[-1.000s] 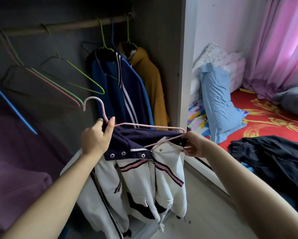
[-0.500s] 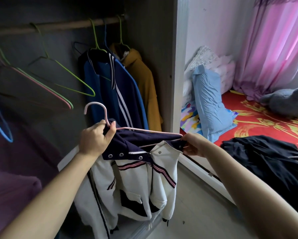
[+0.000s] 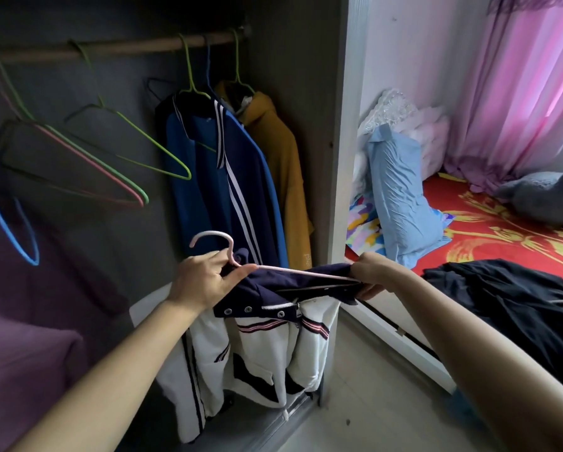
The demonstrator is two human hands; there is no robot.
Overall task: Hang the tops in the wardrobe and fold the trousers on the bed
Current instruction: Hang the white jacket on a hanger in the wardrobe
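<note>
Wardrobe [image 3: 301,125] behind; jacket [image 3: 260,353] on hanger [image 3: 301,271] stretched between left hand [image 3: 201,282], right hand [image 3: 373,276], both gripping.

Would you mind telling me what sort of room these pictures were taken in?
Most likely a bedroom: an open wardrobe whose rail carries hung jackets, a bed in red patterned fabric with a blue pillow, and a pink curtain.

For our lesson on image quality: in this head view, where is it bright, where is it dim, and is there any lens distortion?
Head view: daylight through the curtain brightens the bed; the wardrobe is dim inside; the wide lens slants the wardrobe's front edge; the left hand, right hand, hanger and jacket look sharp.
</note>
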